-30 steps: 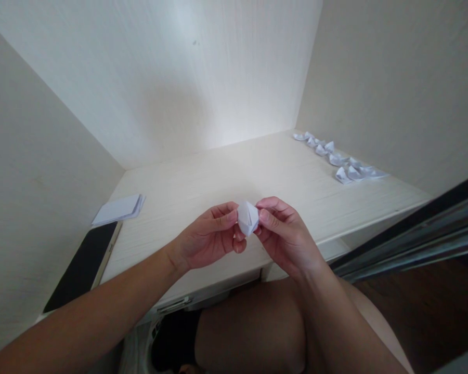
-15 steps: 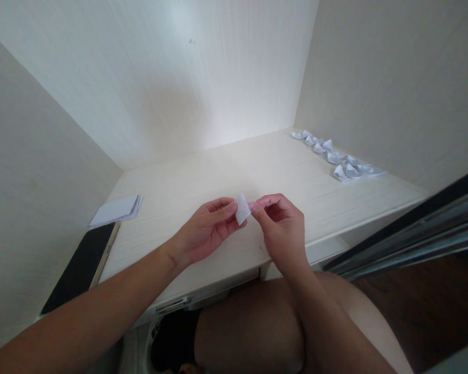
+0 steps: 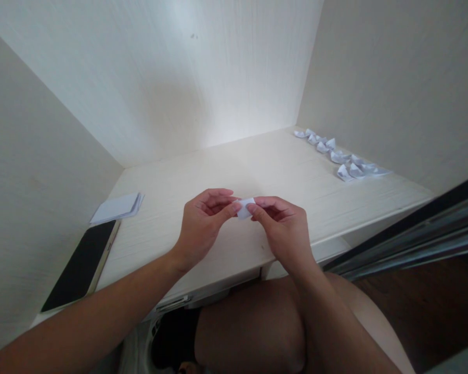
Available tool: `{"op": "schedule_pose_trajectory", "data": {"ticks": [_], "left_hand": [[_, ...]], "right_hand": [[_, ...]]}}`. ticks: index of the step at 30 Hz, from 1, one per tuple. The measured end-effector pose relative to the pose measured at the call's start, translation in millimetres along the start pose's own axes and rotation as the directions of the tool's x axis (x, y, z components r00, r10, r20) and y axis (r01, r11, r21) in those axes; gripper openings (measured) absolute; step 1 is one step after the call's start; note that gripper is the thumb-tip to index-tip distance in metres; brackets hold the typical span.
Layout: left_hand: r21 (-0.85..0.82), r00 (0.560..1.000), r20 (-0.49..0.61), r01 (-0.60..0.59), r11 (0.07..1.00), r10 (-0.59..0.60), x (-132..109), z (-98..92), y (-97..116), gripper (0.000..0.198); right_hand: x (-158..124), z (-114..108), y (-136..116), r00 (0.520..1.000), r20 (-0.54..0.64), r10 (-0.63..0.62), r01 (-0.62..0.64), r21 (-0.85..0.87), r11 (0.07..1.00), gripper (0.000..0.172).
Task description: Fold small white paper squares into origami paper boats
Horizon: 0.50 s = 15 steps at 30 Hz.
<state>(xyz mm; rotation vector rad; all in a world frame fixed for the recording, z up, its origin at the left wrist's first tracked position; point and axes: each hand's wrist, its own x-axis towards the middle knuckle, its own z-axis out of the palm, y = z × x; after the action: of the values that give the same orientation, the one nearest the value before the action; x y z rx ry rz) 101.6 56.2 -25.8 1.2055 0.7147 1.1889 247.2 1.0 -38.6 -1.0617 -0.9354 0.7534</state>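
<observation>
A small folded piece of white paper is held just above the desk's front half, between both hands. My left hand pinches its left end between thumb and fingers. On the other side, my right hand grips the right end with the thumb on top. Fingertips cover both ends of the paper. Several small folded paper boats stand in rows along the right wall. At the left of the desk lies a stack of white paper sheets.
A dark flat tablet-like device with a light edge lies at the desk's left front. Pale walls enclose the white desk at the back and both sides. A dark-framed panel slants past the right front edge. My legs are below.
The paper has turned from a standing diamond shape to a flatter, level piece. My left hand has rotated, and both hands now pinch opposite ends. The view has shifted slightly.
</observation>
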Motion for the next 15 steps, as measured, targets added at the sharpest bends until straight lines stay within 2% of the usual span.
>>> {"op": "schedule_pose_trajectory", "data": {"ticks": [4,9,15], "left_hand": [[0.011,1.000,0.001,0.015,1.000,-0.015,-2.6,1.7,1.2,0.027],[0.063,1.000,-0.008,-0.021,0.998,0.021,-4.4,2.4,3.0,0.019],[0.126,0.999,-0.029,-0.043,0.991,0.047,-4.0,0.7,2.8,0.018]], "right_hand": [[-1.1,1.2,-1.6,1.000,0.008,0.002,-0.002,0.017,1.000,0.013],[-0.1,-0.2,-2.4,0.999,0.032,-0.003,0.001,0.043,0.999,0.013],[0.2,-1.9,-3.4,0.998,0.029,0.062,-0.062,0.019,0.998,0.016]]}}
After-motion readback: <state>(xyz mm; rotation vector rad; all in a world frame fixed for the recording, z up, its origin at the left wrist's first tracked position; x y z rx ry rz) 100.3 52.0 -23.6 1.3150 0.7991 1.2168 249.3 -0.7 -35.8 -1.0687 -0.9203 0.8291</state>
